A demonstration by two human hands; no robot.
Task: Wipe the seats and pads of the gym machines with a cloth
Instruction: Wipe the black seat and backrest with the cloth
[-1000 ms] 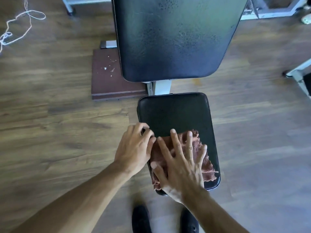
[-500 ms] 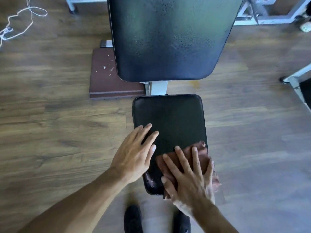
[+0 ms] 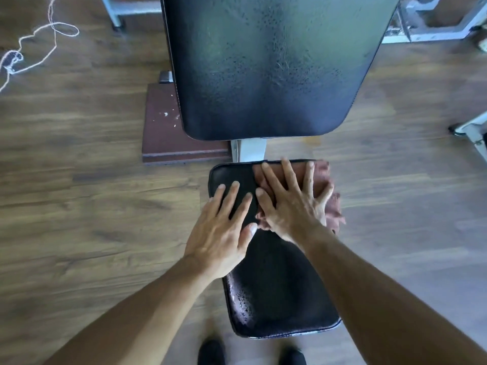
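A black padded bench seat lies below me, with the large black back pad beyond it. A reddish-brown cloth sits at the seat's far right corner, hanging a little over the right edge. My right hand presses flat on the cloth with its fingers spread. Just left of it, my left hand rests flat on the bare seat near the left edge, fingers straight. The near part of the seat shines wet.
A white metal post joins seat and back pad. A dark brown block lies on the wood floor to the left, white string at far left. Grey machine frames stand at the back right. My dark shoes are below.
My right hand has pushed the cloth from the seat's near right end up to its far right corner. My left hand moved forward along the seat's left side.
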